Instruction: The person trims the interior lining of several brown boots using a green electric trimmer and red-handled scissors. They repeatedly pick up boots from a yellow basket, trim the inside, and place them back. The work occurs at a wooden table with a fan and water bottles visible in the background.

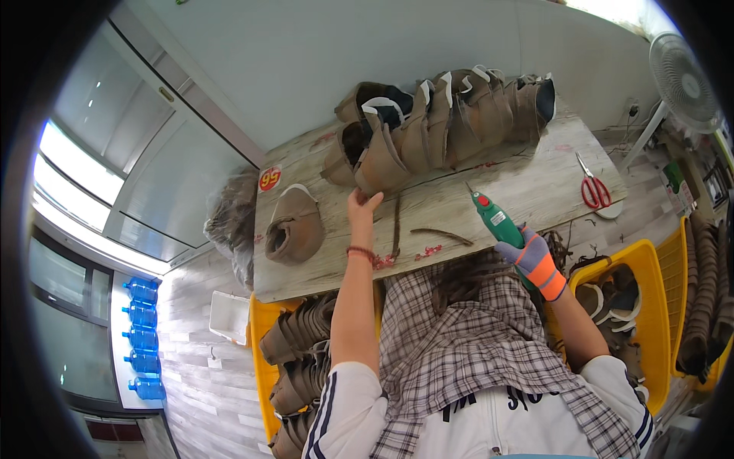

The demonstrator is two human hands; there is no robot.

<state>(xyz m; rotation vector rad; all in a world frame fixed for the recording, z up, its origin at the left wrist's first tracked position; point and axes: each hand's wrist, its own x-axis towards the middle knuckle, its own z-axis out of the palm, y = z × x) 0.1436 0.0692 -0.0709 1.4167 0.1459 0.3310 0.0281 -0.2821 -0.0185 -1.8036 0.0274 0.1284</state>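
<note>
Closest to me a checked cloth (474, 336) lies over my lap, likely to catch trimmings. On each side stands a yellow bin: the left bin (264, 367) holds brown shoe uppers stacked on edge, the right bin (650, 306) a looser pile, both within arm's reach. My right hand (531, 260) wears a grey and orange glove, probably against the tool it carries; its fingers are closed around the green handheld tool (495, 220), tip pointing up and left over the wooden table (321, 268). 2 thin dark strips (440, 233) lie on the table between my hands. My left hand (362, 210) is bare, fingers spread and only partly curled, fingertips touching the lowest brown upper (380, 164); I cannot tell whether it grips it. That upper is the near end of a row of uppers (459, 115) leaning on one another along the far edge. 1 single upper (294, 229) sits apart at left, red scissors (595, 190) at right
</note>
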